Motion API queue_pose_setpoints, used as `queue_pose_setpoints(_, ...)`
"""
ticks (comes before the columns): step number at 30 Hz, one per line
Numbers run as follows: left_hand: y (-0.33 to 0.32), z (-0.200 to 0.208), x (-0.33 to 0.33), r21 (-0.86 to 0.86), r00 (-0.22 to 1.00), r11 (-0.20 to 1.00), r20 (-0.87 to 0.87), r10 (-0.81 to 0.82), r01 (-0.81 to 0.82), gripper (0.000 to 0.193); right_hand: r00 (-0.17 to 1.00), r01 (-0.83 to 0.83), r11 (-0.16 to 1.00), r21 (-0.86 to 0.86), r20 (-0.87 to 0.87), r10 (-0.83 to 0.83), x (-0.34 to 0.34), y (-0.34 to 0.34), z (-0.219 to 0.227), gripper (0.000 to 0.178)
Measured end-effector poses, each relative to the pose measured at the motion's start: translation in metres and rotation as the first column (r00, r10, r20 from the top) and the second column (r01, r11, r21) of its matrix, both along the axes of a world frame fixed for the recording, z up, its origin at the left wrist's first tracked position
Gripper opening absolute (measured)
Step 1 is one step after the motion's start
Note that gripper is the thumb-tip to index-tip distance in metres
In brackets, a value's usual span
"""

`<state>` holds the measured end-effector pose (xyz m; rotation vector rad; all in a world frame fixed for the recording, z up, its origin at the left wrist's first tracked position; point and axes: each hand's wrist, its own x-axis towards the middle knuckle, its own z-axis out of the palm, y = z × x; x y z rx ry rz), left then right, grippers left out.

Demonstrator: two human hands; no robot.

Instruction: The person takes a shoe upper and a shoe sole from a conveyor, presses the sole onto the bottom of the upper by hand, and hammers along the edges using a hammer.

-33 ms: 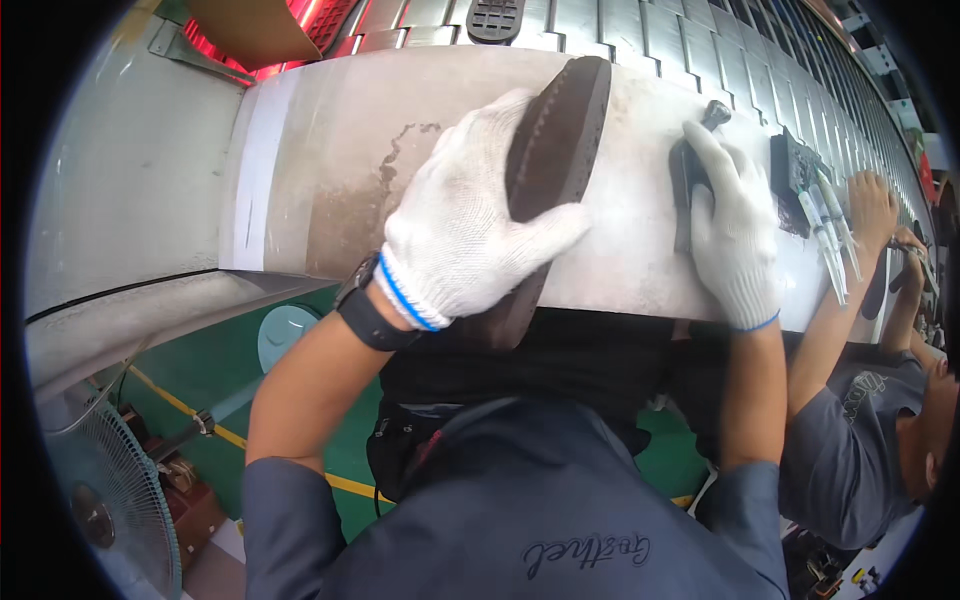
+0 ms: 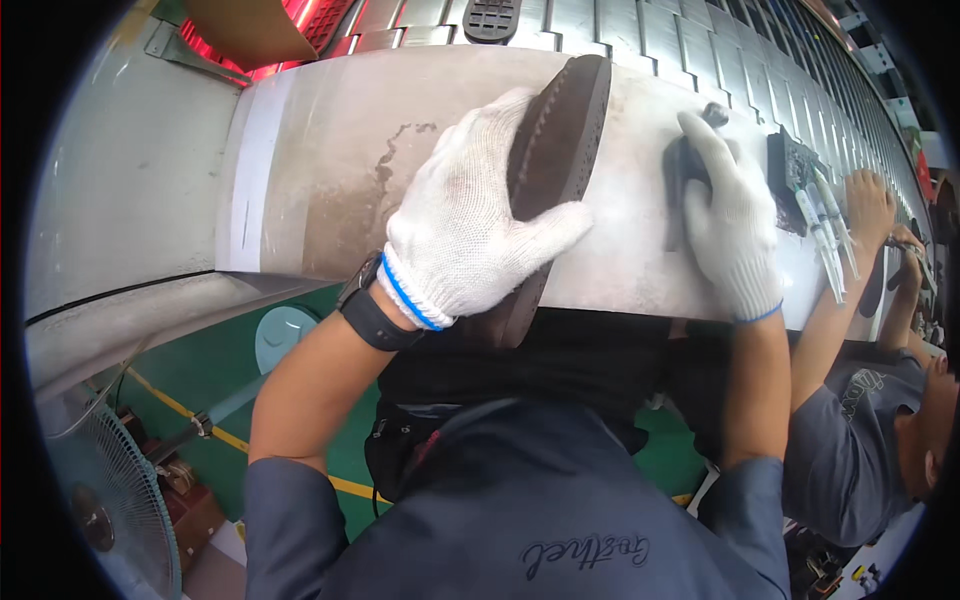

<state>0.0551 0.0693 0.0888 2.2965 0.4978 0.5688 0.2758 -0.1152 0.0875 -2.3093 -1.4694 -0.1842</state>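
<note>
My left hand (image 2: 470, 230), in a white knit glove with a blue cuff band, grips a dark brown shoe sole (image 2: 555, 130). The sole stands on its edge, running from the grey workbench (image 2: 330, 170) down past its near edge. My right hand (image 2: 730, 230), gloved the same way, is closed over a dark grey block-like tool (image 2: 677, 170) that rests on the bench just right of the sole. A black watch sits on my left wrist.
A slatted metal conveyor (image 2: 640, 25) runs behind the bench, carrying a black sole (image 2: 492, 18). A red glowing unit (image 2: 310, 20) is at the back left. A co-worker's hand (image 2: 870, 200) works at the right beside white tubes (image 2: 825, 235). A fan (image 2: 110, 500) stands lower left.
</note>
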Motion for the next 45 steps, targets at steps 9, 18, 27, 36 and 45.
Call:
queue_pose_setpoints(9, 0.01, -0.007, -0.004, -0.192, 0.999, 0.981, 0.041, -0.03, 0.037, 0.091, 0.346, 0.083, 0.928, 0.364, -0.884, 0.316, -0.007, 0.059, 0.076, 0.027)
queue_pose_setpoints(18, 0.012, -0.002, 0.001, -0.207, 0.999, 0.977, 0.025, -0.044, 0.048, 0.09, 0.632, -0.135, 0.974, 0.18, -0.742, 0.225, -0.045, 0.071, 0.09, 0.029)
queue_pose_setpoints(27, 0.012, -0.005, 0.004, -0.196, 0.998, 0.981, 0.056, 0.005, 0.006, 0.086, 0.656, -0.133, 0.95, 0.284, -0.693, 0.299, -0.034, 0.08, 0.08, 0.027)
queue_pose_setpoints(36, 0.009, -0.015, 0.003, -0.162, 0.992, 0.987, 0.124, 0.016, 0.004, 0.087, 0.566, -0.042, 0.98, 0.194, -0.804, 0.183, -0.004, 0.093, 0.075, 0.037)
queue_pose_setpoints(45, 0.01, -0.014, 0.004, -0.179, 0.991, 0.984, 0.136, -0.004, 0.028, 0.072, 0.824, -0.227, 0.968, 0.105, -0.508, 0.249, -0.056, 0.065, 0.093, 0.025)
